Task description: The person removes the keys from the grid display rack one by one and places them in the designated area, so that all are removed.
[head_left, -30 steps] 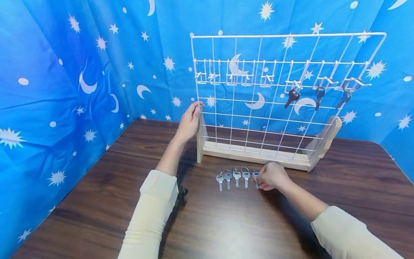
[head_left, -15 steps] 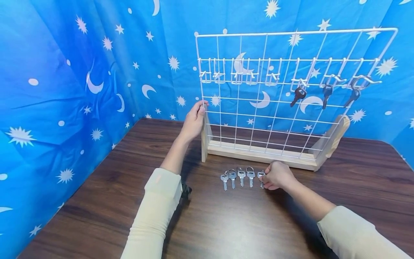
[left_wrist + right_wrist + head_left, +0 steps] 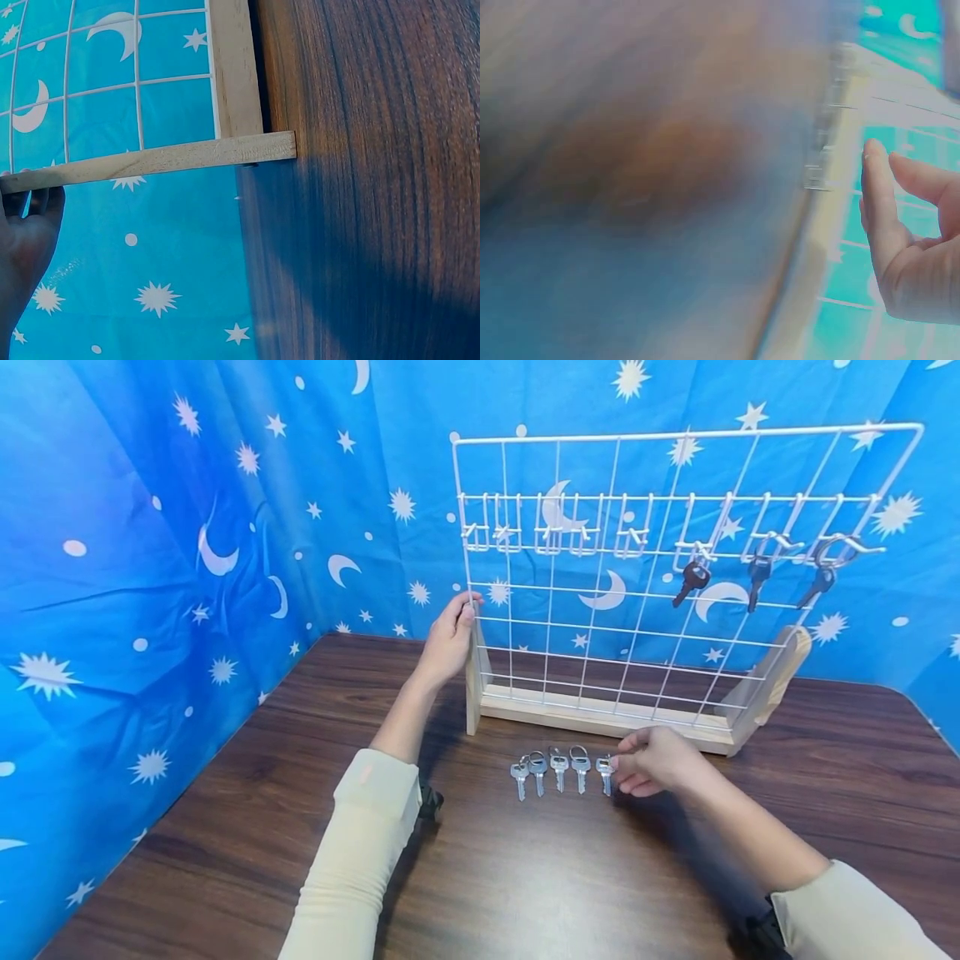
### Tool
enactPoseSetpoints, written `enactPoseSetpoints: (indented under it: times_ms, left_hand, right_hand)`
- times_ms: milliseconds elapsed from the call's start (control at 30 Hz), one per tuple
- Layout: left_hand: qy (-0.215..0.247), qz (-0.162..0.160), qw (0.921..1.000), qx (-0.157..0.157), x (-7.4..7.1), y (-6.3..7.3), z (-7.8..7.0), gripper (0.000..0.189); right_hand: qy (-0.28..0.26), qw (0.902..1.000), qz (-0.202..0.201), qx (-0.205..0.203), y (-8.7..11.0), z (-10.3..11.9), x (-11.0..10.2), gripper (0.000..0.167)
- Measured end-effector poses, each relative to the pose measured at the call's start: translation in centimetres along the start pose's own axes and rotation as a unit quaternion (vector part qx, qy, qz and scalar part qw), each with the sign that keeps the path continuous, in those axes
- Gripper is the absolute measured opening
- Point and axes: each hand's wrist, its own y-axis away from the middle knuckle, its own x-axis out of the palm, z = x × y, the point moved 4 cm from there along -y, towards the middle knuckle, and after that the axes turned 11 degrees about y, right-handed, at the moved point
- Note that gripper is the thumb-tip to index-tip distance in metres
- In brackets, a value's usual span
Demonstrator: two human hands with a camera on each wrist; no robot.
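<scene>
My left hand [image 3: 447,639] grips the left wooden upright of a white wire grid rack [image 3: 630,718]. In the left wrist view, its fingers [image 3: 52,206] curl around the upright's edge. My right hand [image 3: 656,762] is beside the rightmost silver key [image 3: 605,768] of a row lying on the tabletop, fingertips right at its edge. The right wrist view shows that hand's thumb and fingers [image 3: 881,195] slightly apart with nothing between them. Left of that key lie several more silver keys [image 3: 558,764] with rings, side by side, blades toward me.
Three keys hang from hooks at the rack's right side, a dark brown key [image 3: 692,579] and two grey ones, one a grey key [image 3: 759,578]. Several bare white hooks [image 3: 551,539] line the left part. A blue curtain [image 3: 360,485] stands behind the brown wooden table [image 3: 480,860].
My right hand has let go of the rightmost key and drawn slightly right, its fingers spreading. The left hand stays on the rack. Early on, the view shifted slightly.
</scene>
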Motion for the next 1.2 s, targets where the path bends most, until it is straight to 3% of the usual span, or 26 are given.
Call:
enactPoseSetpoints:
  times_ms: [133, 200, 267, 333, 467, 633, 700, 833, 1200]
  left_hand:
    - [0.002, 0.000, 1.0000, 0.001, 0.1, 0.0, 0.0, 0.033]
    - [0.000, 0.000, 1.0000, -0.002, 0.1, 0.0, 0.0, 0.033]
    - [-0.002, 0.001, 1.0000, -0.004, 0.1, 0.0, 0.0, 0.033]
    - [0.000, 0.002, 1.0000, -0.004, 0.1, 0.1, -0.1, 0.034]
    - [0.003, 0.002, 1.0000, -0.001, 0.0, 0.0, -0.2, 0.035]
    - [0.002, 0.000, 1.0000, 0.000, 0.0, 0.1, -0.2, 0.034]
    - [0.003, 0.001, 1.0000, 0.001, 0.0, 0.1, -0.2, 0.034]
    - [0.005, 0.002, 1.0000, 0.000, 0.1, 0.1, -0.2, 0.034]
    - [0.003, -0.001, 1.0000, 0.004, 0.0, 0.1, -0.2, 0.033]
  right_hand:
    - [0.003, 0.9979, -0.044, -0.047, 1.2, 2.0, -2.3, 0.038]
    - [0.022, 0.9934, -0.088, -0.071, 1.8, 3.0, -3.8, 0.041]
    - [0.054, 0.9828, -0.152, -0.089, 2.6, 3.8, -5.4, 0.043]
    - [0.065, 0.9688, -0.216, -0.102, 3.3, 4.5, -6.8, 0.043]
    - [0.051, 0.9294, -0.346, -0.119, 4.2, 5.7, -8.7, 0.042]
    - [-0.002, 0.8859, -0.445, -0.132, 4.4, 6.9, -9.7, 0.036]
    - [-0.030, 0.8731, -0.463, -0.149, 4.2, 7.5, -10.0, 0.034]
    - [-0.063, 0.8595, -0.481, -0.160, 3.7, 8.1, -10.4, 0.033]
    - [-0.073, 0.8570, -0.488, -0.148, 2.9, 9.3, -11.1, 0.031]
